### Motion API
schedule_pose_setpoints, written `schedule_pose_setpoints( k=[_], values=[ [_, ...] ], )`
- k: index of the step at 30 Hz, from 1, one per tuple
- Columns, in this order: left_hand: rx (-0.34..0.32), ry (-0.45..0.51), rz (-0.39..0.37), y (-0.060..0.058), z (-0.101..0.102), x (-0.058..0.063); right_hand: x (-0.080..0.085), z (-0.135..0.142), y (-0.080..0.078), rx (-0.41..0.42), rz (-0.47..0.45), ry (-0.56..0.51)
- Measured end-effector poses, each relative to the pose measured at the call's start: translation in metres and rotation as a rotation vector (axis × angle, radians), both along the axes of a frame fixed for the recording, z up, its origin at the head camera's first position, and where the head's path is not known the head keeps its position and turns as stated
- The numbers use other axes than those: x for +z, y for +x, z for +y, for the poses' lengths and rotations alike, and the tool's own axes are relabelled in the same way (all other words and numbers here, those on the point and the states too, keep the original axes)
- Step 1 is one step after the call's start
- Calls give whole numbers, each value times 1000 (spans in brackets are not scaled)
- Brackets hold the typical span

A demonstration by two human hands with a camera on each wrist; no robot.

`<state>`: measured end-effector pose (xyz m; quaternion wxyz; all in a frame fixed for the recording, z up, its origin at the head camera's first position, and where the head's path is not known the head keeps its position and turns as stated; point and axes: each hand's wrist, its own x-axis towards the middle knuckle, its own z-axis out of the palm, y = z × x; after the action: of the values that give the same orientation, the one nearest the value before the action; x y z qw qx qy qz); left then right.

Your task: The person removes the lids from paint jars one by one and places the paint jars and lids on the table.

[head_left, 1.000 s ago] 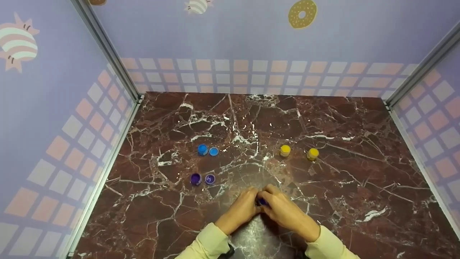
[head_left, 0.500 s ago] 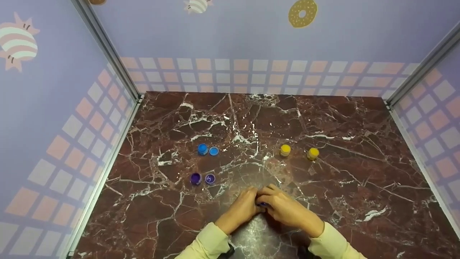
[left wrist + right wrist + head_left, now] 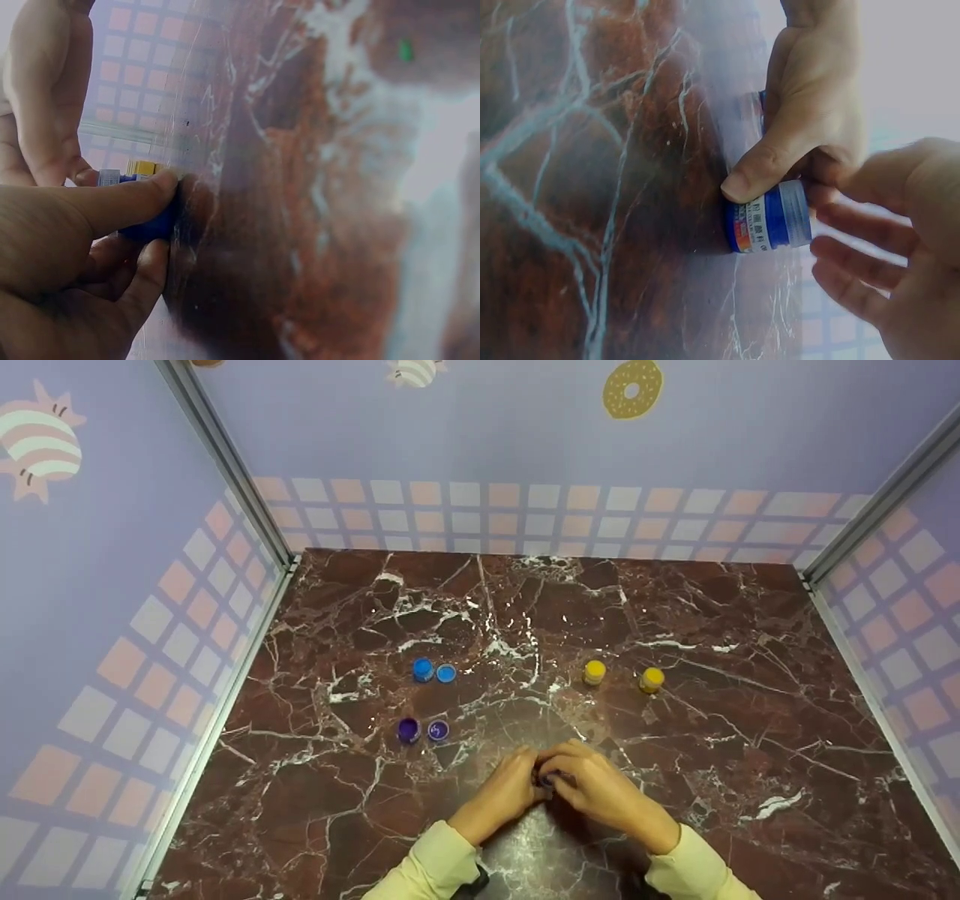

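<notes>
Near the front of the marble-patterned table, my left hand [image 3: 504, 789] grips a small paint jar [image 3: 756, 223] with a blue printed label, its thumb lying along the side. The ribbed pale lid [image 3: 796, 213] is on the jar, which stands upright on the tabletop. Around the lid, my right hand [image 3: 604, 793] has its fingers spread and loosely bent, the fingertips right at the lid's top and edge in the right wrist view. From the head view, the hands cover most of the jar.
Left of the hands stand an open purple paint jar [image 3: 409, 730] and its lid [image 3: 439, 730]. Behind them are a blue paint jar [image 3: 423, 669] and a round blue lid [image 3: 446, 673]. Two yellow jars [image 3: 595, 672] stand at the right. Patterned walls [image 3: 480, 442] enclose the table.
My right hand's fingers have shifted and loosened around the lid, the wrist moving slightly right. The left hand keeps its grip in nearly the same place.
</notes>
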<state>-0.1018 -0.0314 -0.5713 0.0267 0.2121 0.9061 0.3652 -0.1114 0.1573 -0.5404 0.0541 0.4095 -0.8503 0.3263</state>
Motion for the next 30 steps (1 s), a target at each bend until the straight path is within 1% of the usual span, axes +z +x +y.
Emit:
schedule_pose_setpoints(
  k=[3, 6, 9, 12, 15, 19, 23, 26, 30],
  values=[
    [3, 5, 0, -1, 0, 0, 2, -3, 0, -142, -30, -51],
    [3, 14, 0, 0, 0, 0, 3, -7, 1, -301, -63, -74],
    [0, 14, 8, 0, 0, -1, 5, -12, 5, -417, -80, -37],
    [-1, 13, 14, 1, 0, -2, 7, -16, 9, -481, -89, 32],
    [-3, 0, 20, 2, -1, -1, 10, -22, 14, -501, -91, 93],
    [-4, -8, 45, 1, 0, -1, 11, -29, 20, -479, -57, 149],
    [3, -4, 70, 0, 0, -3, 9, -36, 24, -466, -18, 202],
    [5, -8, 91, 1, 0, -3, 6, -39, 25, -466, 6, 228],
    [4, -15, 113, 1, -1, -2, 5, -41, 25, -459, 23, 232]
  ],
)
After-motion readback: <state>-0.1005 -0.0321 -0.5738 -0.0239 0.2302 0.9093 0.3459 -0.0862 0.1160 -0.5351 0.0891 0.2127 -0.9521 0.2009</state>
